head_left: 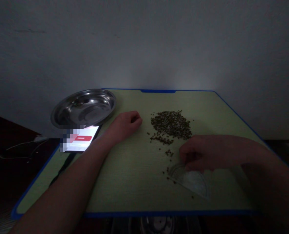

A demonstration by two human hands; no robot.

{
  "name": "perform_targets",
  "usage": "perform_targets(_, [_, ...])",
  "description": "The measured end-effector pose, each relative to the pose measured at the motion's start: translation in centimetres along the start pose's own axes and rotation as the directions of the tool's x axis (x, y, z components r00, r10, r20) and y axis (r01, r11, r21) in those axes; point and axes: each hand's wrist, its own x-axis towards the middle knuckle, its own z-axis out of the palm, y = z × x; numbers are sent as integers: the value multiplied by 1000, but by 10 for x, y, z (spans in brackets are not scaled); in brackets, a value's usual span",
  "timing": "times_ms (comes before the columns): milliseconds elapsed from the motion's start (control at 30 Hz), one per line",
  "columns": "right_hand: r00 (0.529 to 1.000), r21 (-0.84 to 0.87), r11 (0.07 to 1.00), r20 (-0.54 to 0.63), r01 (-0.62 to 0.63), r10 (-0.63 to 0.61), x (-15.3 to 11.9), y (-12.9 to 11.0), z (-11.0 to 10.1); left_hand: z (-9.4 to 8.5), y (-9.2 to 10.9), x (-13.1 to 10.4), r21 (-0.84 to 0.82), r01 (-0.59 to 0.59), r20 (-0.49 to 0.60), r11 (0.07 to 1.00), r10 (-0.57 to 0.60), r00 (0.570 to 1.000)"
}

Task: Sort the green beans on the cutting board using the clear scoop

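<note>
A pile of small brown grains (pixel 171 123) lies on the pale yellow-green table, with scattered ones towards the front. Left of the pile, my left hand (pixel 128 123) rests on the tabletop, its fingers curled in and nothing visible in them. My right hand (pixel 195 154) is at the pile's front right, fingers closed at the upper edge of a clear semicircular protractor (pixel 192 180). The protractor's straight edge faces the front left, and several grains lie along it. The fingertips are partly in shadow.
A shiny metal basin (pixel 86 107) sits at the back left of the blue-edged table (pixel 125 185). In front of it is a lit phone or tablet (pixel 83 138), partly pixelated. A wall rises behind; white cables (pixel 20 143) hang at the left.
</note>
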Motion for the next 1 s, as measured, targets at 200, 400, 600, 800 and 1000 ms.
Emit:
perform_targets(200, [999, -8, 1000, -39, 3, -3, -1, -3, -1, 0, 1, 0, -1, -1, 0, 1000, 1, 1000])
perform_targets(400, [998, 80, 996, -30, -45, 47, -4, 8, -4, -1, 2, -1, -4, -12, -2, 1000, 12, 1000])
perform_targets(600, [996, 107, 990, 3, -90, 90, -9, 11, -6, 0, 0, 0, 8, -23, -4, 1000, 23, 1000])
perform_targets(800, [996, 98, 994, -67, -55, 61, -5, 20, -8, 0, 0, -1, -5, -19, -4, 1000, 19, 1000])
perform_targets(1000, [995, 91, 996, -94, -22, 31, -1, 17, -6, 0, 1, -1, 2, -16, -4, 1000, 16, 1000])
